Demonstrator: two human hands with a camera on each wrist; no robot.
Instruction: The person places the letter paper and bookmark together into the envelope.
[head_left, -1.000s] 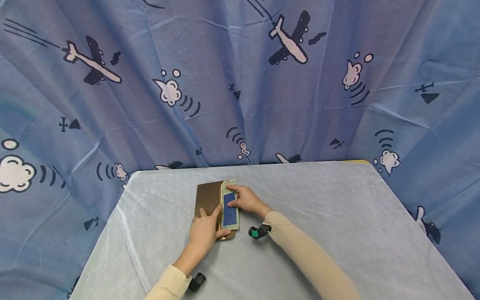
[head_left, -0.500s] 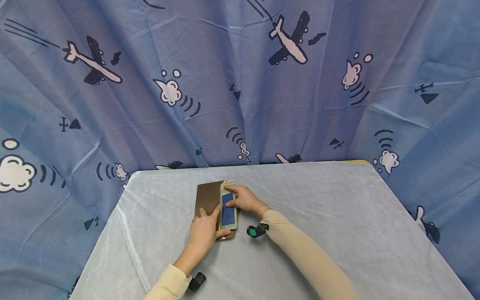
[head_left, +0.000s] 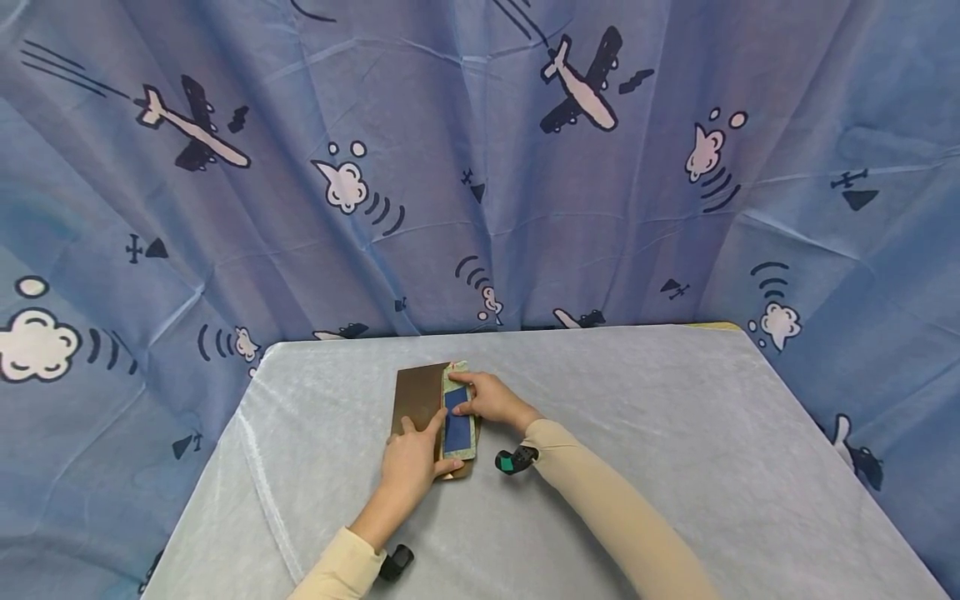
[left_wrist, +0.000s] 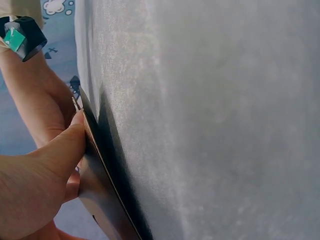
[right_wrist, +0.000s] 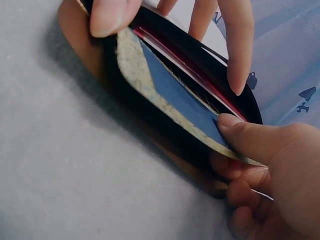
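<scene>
Slightly left of the table's middle lies a flat brown pouch (head_left: 417, 392), its long right side gaping. A slim card (head_left: 458, 435) with a green patterned border and a blue panel overlaps that opening. My left hand (head_left: 408, 458) holds the pouch, fingers spread over its top face, thumb by the lower corner. From the right, my right hand (head_left: 495, 400) pinches the card along its outer edge. In the right wrist view the card (right_wrist: 182, 100) stands tilted in the dark opening, beside red and white edges inside. Under the left thumb shows the pouch's rim (left_wrist: 112, 187).
A pale grey cloth covers the table (head_left: 637, 433). Behind it hangs a blue curtain (head_left: 420, 167) printed with planes and clouds. A black band with a green patch (head_left: 516, 461) sits at the right wrist, another black band (head_left: 396, 563) at the left.
The card and my right hand have shifted slightly left over the pouch, mostly in the earlier half second. My left hand stays in place on the pouch.
</scene>
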